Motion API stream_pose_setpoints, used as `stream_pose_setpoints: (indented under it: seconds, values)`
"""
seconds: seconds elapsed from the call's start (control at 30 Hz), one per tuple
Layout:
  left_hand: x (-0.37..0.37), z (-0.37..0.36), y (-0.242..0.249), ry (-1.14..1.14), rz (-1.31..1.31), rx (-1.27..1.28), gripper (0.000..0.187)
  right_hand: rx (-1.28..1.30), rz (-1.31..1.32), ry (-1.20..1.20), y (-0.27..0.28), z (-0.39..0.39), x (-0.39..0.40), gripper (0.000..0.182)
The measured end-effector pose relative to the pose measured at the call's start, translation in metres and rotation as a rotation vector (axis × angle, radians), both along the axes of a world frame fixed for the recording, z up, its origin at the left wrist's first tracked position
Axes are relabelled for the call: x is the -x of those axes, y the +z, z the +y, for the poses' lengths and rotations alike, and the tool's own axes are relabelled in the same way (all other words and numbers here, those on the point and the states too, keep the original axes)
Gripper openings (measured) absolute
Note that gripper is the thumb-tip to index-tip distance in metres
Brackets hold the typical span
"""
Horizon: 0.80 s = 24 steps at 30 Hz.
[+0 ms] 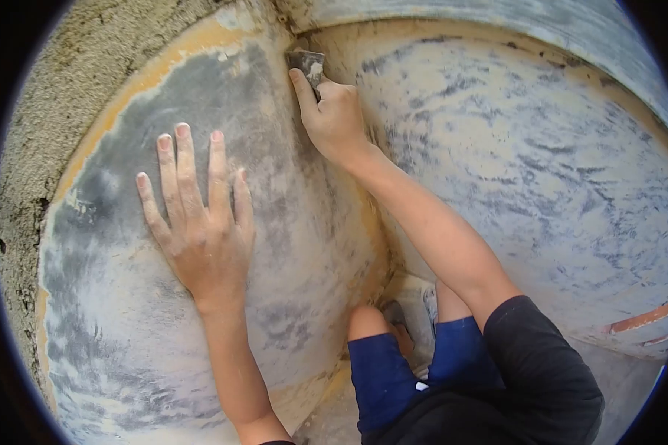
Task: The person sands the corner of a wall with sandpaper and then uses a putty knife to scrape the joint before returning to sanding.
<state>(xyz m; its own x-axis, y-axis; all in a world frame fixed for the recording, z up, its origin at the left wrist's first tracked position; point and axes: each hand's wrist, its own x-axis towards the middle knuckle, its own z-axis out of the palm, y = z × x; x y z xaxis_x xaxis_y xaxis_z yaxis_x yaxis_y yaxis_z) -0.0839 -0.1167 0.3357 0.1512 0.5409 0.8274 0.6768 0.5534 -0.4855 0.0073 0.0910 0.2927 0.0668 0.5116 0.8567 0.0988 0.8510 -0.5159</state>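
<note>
My left hand [200,222] lies flat with its fingers spread on a curved panel [297,245] mottled grey and white. Whitish dust coats its fingers. Higher up, my right hand [335,115] is closed around a small scraper [308,65] with a dark, flat blade and a white smear on it. The thumb presses along one side of the scraper; most of its grip is hidden in the fingers. Its blade end sits at the top of the inner corner, where the left panel meets the right panel [512,170].
Rough grey cement [22,148] borders the left panel, with a yellowish band [119,104] along the edge. A smooth curved rim [497,11] arches over the right panel. Reddish-brown streaks [646,317] mark the lower right. My legs in blue shorts [382,371] are below, close to the panels.
</note>
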Motion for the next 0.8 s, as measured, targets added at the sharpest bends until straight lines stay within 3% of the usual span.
stream_pose_setpoints:
  seconds: [0.1,0.2,0.3,0.4,0.57,0.67,0.8]
  values:
    - [0.004,0.0,-0.002,-0.026,-0.02,-0.002,0.051,0.026,-0.009,0.198,-0.032,-0.015,-0.005,0.04]
    - [0.003,0.0,-0.001,-0.021,-0.037,0.005,0.051,-0.09,-0.096,0.063,-0.04,-0.013,-0.012,0.042]
    - [0.006,0.004,-0.003,-0.006,0.008,-0.022,0.05,-0.047,-0.006,0.008,0.002,0.007,-0.001,0.043]
    - [0.003,0.002,-0.002,-0.008,-0.012,-0.012,0.05,0.077,0.012,0.175,-0.007,-0.006,-0.009,0.044]
    - [0.004,0.001,-0.003,-0.017,-0.029,-0.017,0.051,-0.076,-0.017,0.089,-0.036,-0.006,-0.007,0.046]
    - [0.002,0.003,0.002,-0.009,0.0,-0.013,0.05,0.002,0.052,0.116,-0.002,0.002,-0.002,0.048]
    - [0.005,0.002,-0.004,-0.03,-0.005,-0.026,0.049,0.045,0.068,0.2,-0.029,-0.01,-0.006,0.05]
